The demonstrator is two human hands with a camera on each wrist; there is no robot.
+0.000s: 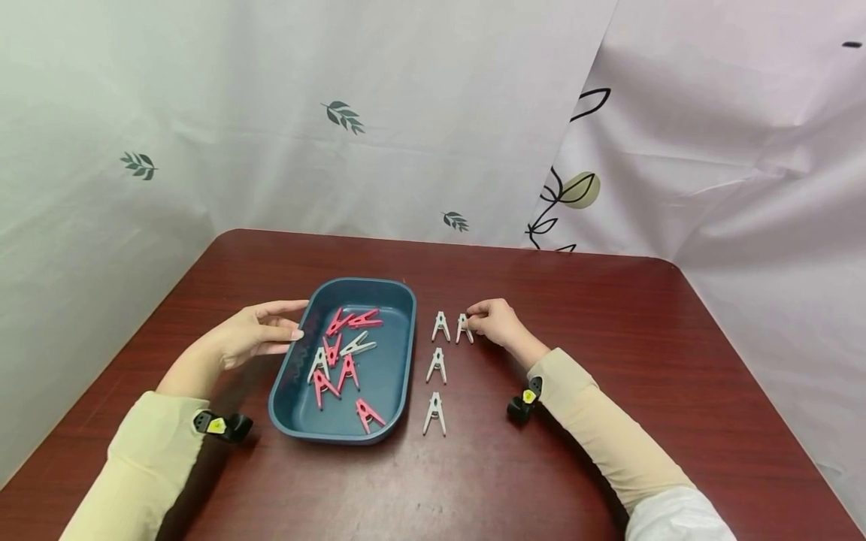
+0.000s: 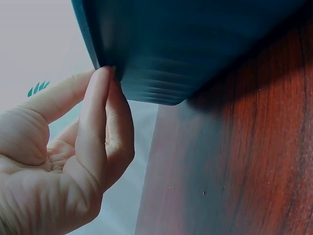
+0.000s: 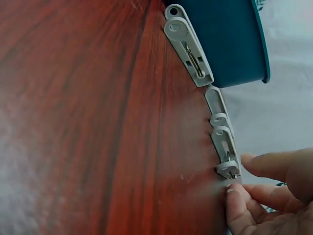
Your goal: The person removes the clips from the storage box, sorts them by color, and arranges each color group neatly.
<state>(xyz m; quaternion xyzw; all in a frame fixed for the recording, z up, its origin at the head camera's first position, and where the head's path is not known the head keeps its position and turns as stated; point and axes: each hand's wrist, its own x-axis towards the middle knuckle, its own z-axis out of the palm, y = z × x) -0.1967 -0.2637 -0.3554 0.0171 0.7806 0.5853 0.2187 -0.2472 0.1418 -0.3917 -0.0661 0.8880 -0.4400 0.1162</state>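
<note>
On the left, my left hand (image 1: 253, 333) holds the rim of a dark blue plastic tray (image 1: 386, 379), thumb over the edge; in the left wrist view its fingertips meet at the tray's edge. Inside the tray lie several pink clothespins (image 1: 348, 370) and two white clothespins (image 1: 318, 364). My right hand (image 1: 497, 321) pinches a white clothespin (image 1: 463, 329) on the table, right of the tray. Beside it stands a column of three white clothespins (image 1: 436, 364), legs toward me. In the right wrist view the fingertips touch the end of the nearest clothespin (image 3: 226, 152).
The dark red wooden table (image 1: 541, 481) stretches around the tray and clothespins. A pale cloth (image 1: 406, 150) with leaf prints hangs behind it. Black wrist cameras (image 1: 521, 408) sit on both sleeves, close to the tabletop.
</note>
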